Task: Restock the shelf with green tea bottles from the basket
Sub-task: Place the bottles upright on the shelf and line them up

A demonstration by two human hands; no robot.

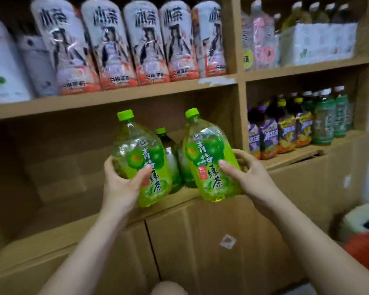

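Note:
My left hand [121, 184] grips a green tea bottle [143, 152] with a green cap and a green label, tilted slightly left. My right hand [245, 173] grips a second, like bottle [209, 150], also tilted. Both bottles are held just in front of the middle cardboard shelf [57, 167], near its front edge. Behind them, two more green tea bottles [168, 154] stand on that shelf, partly hidden. The red basket [366, 250] shows only as an edge at the lower right.
The upper shelf [115, 96] carries a row of white-and-orange tea bottles. The right compartment [296, 154] holds purple, yellow and green drinks. Cardboard boxes [200, 241] form the base below. The left part of the middle shelf is bare cardboard.

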